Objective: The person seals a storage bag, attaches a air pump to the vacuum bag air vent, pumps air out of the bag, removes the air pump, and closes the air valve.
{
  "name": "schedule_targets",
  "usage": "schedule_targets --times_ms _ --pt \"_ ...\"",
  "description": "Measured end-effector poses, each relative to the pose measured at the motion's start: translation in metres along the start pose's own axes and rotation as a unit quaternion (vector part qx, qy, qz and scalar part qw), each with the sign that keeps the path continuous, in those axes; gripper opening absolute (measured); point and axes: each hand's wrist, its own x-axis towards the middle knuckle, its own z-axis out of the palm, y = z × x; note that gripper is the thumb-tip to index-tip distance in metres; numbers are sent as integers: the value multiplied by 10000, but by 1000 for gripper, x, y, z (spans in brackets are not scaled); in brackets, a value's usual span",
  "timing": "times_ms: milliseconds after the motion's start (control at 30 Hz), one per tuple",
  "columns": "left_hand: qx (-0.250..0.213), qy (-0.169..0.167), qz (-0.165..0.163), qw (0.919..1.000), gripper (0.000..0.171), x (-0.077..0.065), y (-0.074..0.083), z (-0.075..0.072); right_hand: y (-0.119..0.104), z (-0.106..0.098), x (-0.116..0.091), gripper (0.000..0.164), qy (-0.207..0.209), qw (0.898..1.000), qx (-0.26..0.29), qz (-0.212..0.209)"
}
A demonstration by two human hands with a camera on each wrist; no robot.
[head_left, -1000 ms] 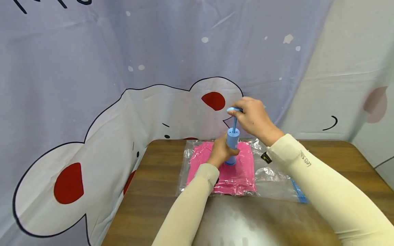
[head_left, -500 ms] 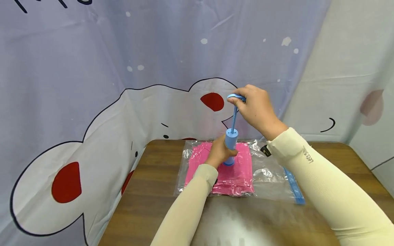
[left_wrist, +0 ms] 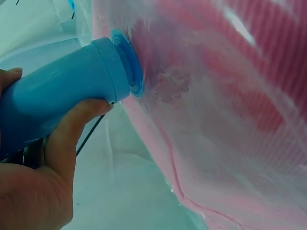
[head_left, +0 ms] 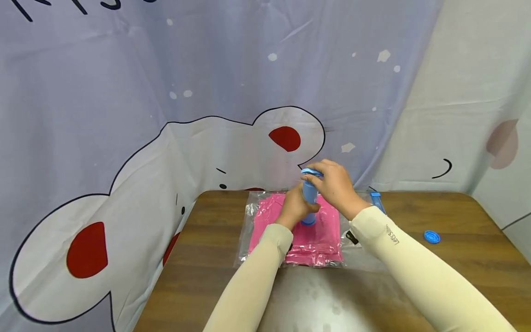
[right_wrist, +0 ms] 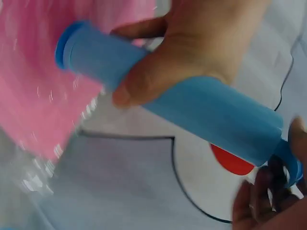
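A light-blue hand pump (head_left: pixel 309 192) stands upright on a clear plastic bag (head_left: pixel 254 221) with folded pink ribbed fabric (head_left: pixel 319 240) inside. My left hand (head_left: pixel 295 205) grips its barrel, fingers and thumb wrapped round it. My right hand (head_left: pixel 335 186) holds the pump's handle (head_left: pixel 312 172), low at the top of the barrel with the rod out of sight. In the left wrist view, the pump's foot meets a round blue valve (left_wrist: pixel 136 67) on the bag. The right wrist view has the barrel (right_wrist: pixel 225 120) running between both hands, right fingers (right_wrist: pixel 261 191) curled at the handle.
A round blue cap (head_left: pixel 432 237) lies on the wooden table (head_left: pixel 415 212) to the right. The bag's blue strip (head_left: pixel 376 202) shows behind the right forearm. A printed cloth (head_left: pixel 232 69) hangs behind the table.
The right hand first drew the handle up, baring the rod, then brought it down to the barrel top. The left hand keeps its grip. The cap has come into sight.
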Motion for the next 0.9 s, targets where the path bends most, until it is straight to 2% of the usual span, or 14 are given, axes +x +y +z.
schedule_targets --times_ms 33,100,167,233,267,367,400,467,567,633,700,800,900 --pt "-16 -3 -152 9999 71 -7 13 -8 3 3 -3 61 -91 9995 160 239" --pt "68 99 -200 9997 64 -11 22 -12 10 10 -8 81 -304 9959 453 727" --pt "365 126 -179 9991 57 -13 27 -16 17 20 -13 93 -444 9900 664 1160" --pt "659 38 4 9978 56 -13 29 -18 22 30 -17 91 -398 9865 768 1390" --pt "639 -110 16 9979 59 -14 30 -22 23 33 -18 87 -326 9867 752 1406" --pt "557 -635 -155 9963 77 -18 27 -36 25 37 -18 75 35 9900 555 1300" --pt "675 -768 -264 9944 83 -20 22 -42 25 38 -18 71 130 9910 467 1244" --pt "1007 -1023 -669 9874 90 -24 5 -54 25 38 -18 63 199 9927 319 1146" --pt "2025 -1255 -971 9663 92 -26 -47 -60 24 40 -18 56 122 9941 258 1049" --pt "2300 -1383 -1076 9573 95 -26 -87 -56 24 42 -19 54 75 9943 256 1029" --pt "2494 -1408 -954 9533 98 -23 -123 -48 24 43 -20 52 96 9946 255 1003" --pt "2624 -1314 -706 9534 99 -21 -152 -39 23 43 -21 50 144 9949 244 963" --pt "2907 -1146 -566 9482 96 -20 -160 -32 22 40 -23 49 94 9953 276 922"
